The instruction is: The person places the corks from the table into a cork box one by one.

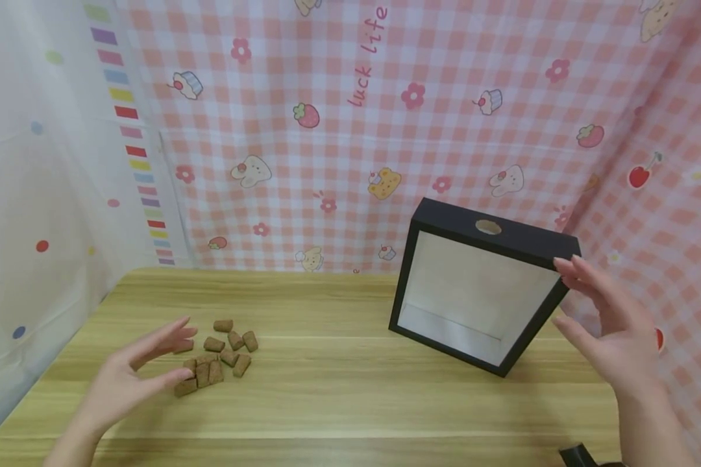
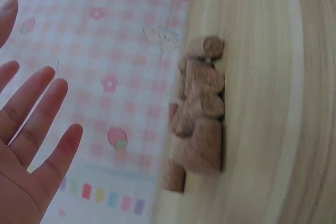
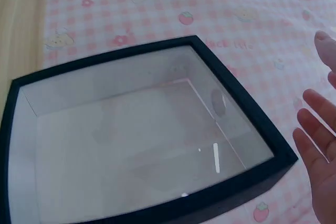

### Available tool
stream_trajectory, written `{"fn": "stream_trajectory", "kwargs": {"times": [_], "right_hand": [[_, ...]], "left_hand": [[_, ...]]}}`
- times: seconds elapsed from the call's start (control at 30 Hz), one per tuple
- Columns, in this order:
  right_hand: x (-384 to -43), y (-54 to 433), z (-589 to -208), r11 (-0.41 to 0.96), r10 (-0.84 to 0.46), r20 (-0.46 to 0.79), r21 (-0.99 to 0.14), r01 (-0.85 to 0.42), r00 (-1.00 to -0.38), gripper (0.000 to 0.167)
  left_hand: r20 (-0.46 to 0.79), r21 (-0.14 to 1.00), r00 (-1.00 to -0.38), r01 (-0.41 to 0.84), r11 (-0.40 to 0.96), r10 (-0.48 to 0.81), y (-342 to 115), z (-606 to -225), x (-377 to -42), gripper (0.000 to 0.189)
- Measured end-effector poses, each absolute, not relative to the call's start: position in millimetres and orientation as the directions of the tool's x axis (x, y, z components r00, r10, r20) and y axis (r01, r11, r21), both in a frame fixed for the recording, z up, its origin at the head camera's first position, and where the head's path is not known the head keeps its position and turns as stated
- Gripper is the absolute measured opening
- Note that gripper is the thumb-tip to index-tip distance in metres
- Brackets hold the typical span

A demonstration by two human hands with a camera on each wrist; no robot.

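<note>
A loose cluster of several brown corks (image 1: 202,374) lies on the left part of the table; in the left wrist view the corks (image 2: 199,140) appear bunched beside the cloth. My left hand (image 1: 134,370) hovers at the cluster's left side, thumb and fingers spread, holding nothing; its fingers (image 2: 32,106) look straight in its wrist view. On the right stands a black-framed box (image 1: 496,243) with a clear front, a pale inside and a round hole in its top. Near its upper right corner is my right hand (image 1: 619,324), fingers loosely extended; the right wrist view shows a gap between fingers (image 3: 315,124) and box frame (image 3: 236,90).
The wood-grain table (image 1: 321,402) meets a pink checked cloth (image 1: 327,149) at the back, with more cloth along the right. A white dotted sheet (image 1: 35,194) hangs on the left. Part of a black object (image 1: 577,456) shows at the bottom right edge.
</note>
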State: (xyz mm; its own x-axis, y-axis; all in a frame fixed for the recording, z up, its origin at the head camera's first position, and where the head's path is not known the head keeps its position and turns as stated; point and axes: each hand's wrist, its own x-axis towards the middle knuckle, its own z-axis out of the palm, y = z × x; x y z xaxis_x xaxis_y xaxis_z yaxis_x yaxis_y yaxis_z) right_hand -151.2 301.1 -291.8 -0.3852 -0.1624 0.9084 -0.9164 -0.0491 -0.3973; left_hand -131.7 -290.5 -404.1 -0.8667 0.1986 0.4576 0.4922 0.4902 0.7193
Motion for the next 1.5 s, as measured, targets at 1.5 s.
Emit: {"fn": "stream_trajectory", "kwargs": {"times": [1.5], "right_hand": [[-197,355,-328,-0.035,0.071,0.534,-0.843,-0.537,-0.843,0.066]], "left_hand": [[0.304,0.738,-0.913,0.407,0.539,0.273,-342,-478,-145,0.034]]}}
